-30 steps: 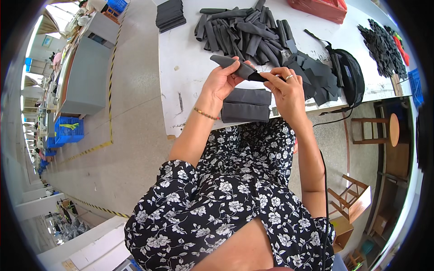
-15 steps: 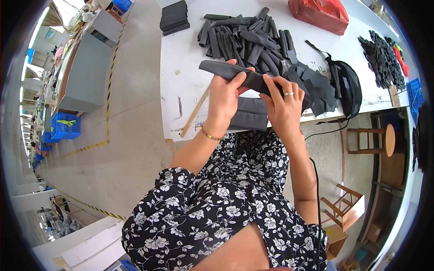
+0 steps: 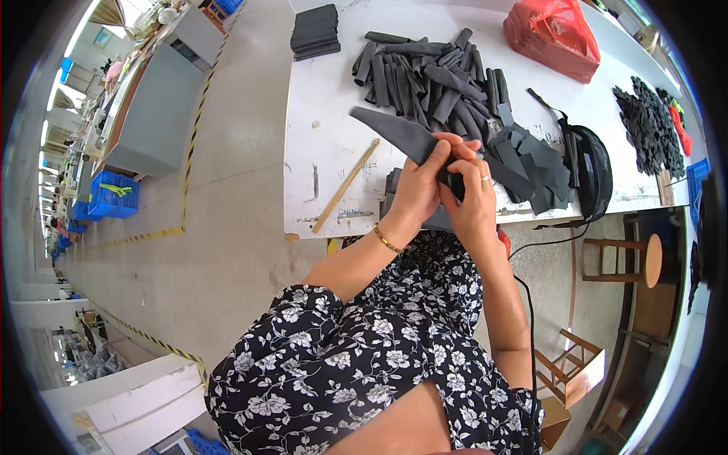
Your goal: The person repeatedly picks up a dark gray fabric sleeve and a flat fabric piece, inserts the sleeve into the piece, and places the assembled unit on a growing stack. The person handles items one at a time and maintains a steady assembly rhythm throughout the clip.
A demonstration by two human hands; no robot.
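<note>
A dark grey fabric strip (image 3: 390,130), folded lengthwise, is held above the table's front edge. My left hand (image 3: 419,182) pinches it near its middle, thumb on top, and its long end points to the far left. Close beside it, my right hand (image 3: 473,199) has its fingers curled on the strip's near end, which the fingers partly hide. Beneath my hands lie flat dark fabric pieces (image 3: 438,221), mostly covered. Beyond them is a heap of rolled or folded dark strips (image 3: 417,83). Loose flat dark pieces (image 3: 535,163) are spread to the right.
On the white table (image 3: 318,159) lie a wooden stick (image 3: 345,186), a neat dark fabric stack (image 3: 315,32), a red plastic bag (image 3: 552,42), a black mesh bag (image 3: 593,173) and a far-right dark heap (image 3: 648,129). Wooden stools (image 3: 652,260) stand right; a black cable (image 3: 532,326) hangs by my right arm.
Both hands have come closer together and nearer to me. The strip now tilts more, its near end bunched in my right fingers. The view has shifted slightly.
</note>
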